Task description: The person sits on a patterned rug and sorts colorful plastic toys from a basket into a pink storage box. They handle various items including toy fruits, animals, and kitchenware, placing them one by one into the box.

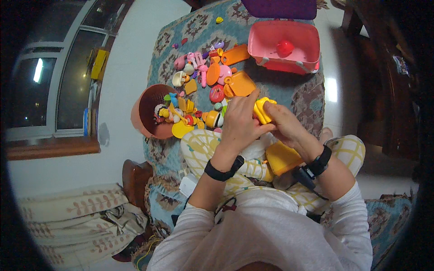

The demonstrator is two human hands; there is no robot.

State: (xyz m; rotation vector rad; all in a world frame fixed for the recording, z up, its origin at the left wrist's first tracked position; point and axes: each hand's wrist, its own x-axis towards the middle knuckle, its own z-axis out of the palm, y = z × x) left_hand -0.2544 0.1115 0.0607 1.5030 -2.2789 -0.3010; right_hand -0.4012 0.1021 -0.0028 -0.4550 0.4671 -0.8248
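My right hand (pixel 288 125) grips a yellow plastic toy (pixel 263 110), perhaps a toy bell pepper, with the thumb on its top. Beside it, my left hand (pixel 239 123) has its fingers raised and its thumb reaching below the toy; whether it also grips the toy is unclear. A yellow-orange container (pixel 282 157) lies in my lap under the right forearm. Beyond my hands are an orange toy tray (pixel 241 83), a red toy donut (pixel 217 93), an orange disc (pixel 213 74) and a pink round toy (pixel 224 74). A yellow, black and white toy (pixel 213 119) lies left of my left hand.
A pink basket (pixel 284 28) with a red ball (pixel 285 48) inside stands at the back right. At the left, a brownish-pink bin (pixel 139 113) lies tipped, with mixed toys at its mouth. A purple object (pixel 281 8) is behind the basket. Patterned cloth (pixel 278 81) covers the seat.
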